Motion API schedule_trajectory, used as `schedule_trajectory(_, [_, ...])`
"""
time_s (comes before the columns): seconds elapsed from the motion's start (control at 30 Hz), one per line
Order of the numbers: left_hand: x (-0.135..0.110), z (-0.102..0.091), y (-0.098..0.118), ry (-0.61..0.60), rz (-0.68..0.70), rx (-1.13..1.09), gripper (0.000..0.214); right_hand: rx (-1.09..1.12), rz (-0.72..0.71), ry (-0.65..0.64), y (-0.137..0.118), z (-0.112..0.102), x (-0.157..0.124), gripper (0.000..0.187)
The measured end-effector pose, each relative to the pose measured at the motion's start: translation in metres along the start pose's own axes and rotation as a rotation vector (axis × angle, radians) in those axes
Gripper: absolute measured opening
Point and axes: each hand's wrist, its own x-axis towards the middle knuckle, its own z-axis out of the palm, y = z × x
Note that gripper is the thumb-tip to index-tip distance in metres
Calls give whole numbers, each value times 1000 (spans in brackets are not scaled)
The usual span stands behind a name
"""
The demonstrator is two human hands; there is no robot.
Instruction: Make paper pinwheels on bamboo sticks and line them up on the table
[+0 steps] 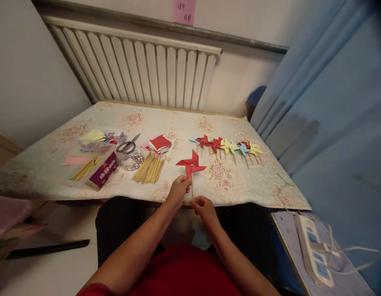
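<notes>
In the head camera's view, a person in a red top sat at a flower-patterned tabletop (170, 116), a red paper pinwheel (197, 167) held upright at its near edge. The left hand (179, 191) was closed on the pinwheel's wooden stick (192, 190) just below the blades, its fingertips meeting the lowest blade, while the right hand (205, 209) had thumb and finger together on the stick's lower end. A small shiny fastener (192, 165) showed at the pinwheel's center. The step in hand appeared to be fitting or straightening the stick of a nearly complete pinwheel; the next move seemed to call for a steady two-handed hold that kept the stick straight and the paper blades uncrushed. To the far right, a row of red, yellow and blue pinwheels (215, 145) lay close together, some overlapping. To the left lay a spread of loose sticks (149, 169), with a stack of colored paper (160, 143) just beyond. Farther left were a clear container of shiny small parts (133, 161), scissors (132, 142) at its far side and a box with a purple label (103, 171). Whether the fastener was fully seated could not be told.
</notes>
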Motion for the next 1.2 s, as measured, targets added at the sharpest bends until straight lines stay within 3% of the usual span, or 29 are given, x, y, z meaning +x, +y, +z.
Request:
schedule_trajectory(0.47, [0,1,2,4,2,73,25,-29,-9,-8,-2,0,-2,8])
schedule_trajectory(1.0, [8,-5,-12,8,61,199,33,30,2,-11,1,-1,2,6])
schedule_trajectory(1.1, [12,-11,-21,0,62,282,32,33,0,21,3,-5,6,6])
schedule_trajectory(1.2, [23,-21,-33,21,125,511,30,21,-14,51,8,-12,12,6])
